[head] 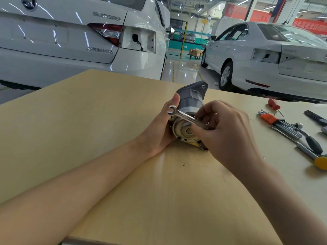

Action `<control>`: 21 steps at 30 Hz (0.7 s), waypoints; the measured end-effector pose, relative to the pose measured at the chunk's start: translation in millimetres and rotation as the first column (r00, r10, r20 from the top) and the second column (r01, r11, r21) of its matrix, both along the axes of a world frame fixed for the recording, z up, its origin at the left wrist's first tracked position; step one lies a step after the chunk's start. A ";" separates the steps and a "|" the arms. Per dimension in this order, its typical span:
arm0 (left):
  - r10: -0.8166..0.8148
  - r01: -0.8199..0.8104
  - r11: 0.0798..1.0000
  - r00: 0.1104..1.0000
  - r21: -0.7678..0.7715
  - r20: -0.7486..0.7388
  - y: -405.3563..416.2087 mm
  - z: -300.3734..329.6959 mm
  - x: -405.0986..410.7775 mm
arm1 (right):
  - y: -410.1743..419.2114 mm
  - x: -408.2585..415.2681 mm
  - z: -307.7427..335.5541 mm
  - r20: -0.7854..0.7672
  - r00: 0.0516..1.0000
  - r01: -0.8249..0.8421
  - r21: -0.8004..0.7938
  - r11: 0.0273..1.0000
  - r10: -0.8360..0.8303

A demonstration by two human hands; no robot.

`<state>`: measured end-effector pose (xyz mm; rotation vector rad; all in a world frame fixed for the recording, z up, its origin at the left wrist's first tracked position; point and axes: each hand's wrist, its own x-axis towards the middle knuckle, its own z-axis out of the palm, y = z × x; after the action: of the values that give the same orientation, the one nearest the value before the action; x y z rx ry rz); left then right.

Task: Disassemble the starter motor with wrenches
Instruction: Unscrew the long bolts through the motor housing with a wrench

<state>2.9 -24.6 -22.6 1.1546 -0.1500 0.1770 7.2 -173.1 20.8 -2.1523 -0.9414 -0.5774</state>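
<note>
The starter motor lies on its side on the tan table, its round end cap facing me and its mounting flange pointing away. My left hand grips the motor body from the left, thumb up along its side. My right hand pinches a small silver open-end wrench that lies across the top of the end cap, its open jaw at the left near my left thumb. The wrench's other end is hidden under my right fingers.
At the table's right side lie a red-handled screwdriver, a set of hex keys in an orange holder, a black-handled ratchet, a yellow-tipped tool and a dark tool. Two white cars stand beyond the table.
</note>
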 end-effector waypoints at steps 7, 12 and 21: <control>0.066 -0.066 0.998 0.997 -0.010 -0.037 -2.3 -3.1 4.4 | 4.4 -4.8 0.7 0.091 0.995 0.060 -0.112 0.992 -0.050; 0.083 -0.083 0.997 0.995 -0.008 -0.057 -1.5 -4.2 5.9 | 8.7 -9.0 10.3 0.009 0.991 0.135 -0.022 0.991 -0.135; 0.069 -0.069 0.998 0.994 0.011 -0.083 1.0 -4.5 7.3 | -44.1 23.2 21.8 -0.577 0.814 0.073 0.216 0.974 0.067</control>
<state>10.2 -23.5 -27.1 1.1744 -0.0370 0.1890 30.4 -217.2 42.6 -1.9373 -0.4983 0.0004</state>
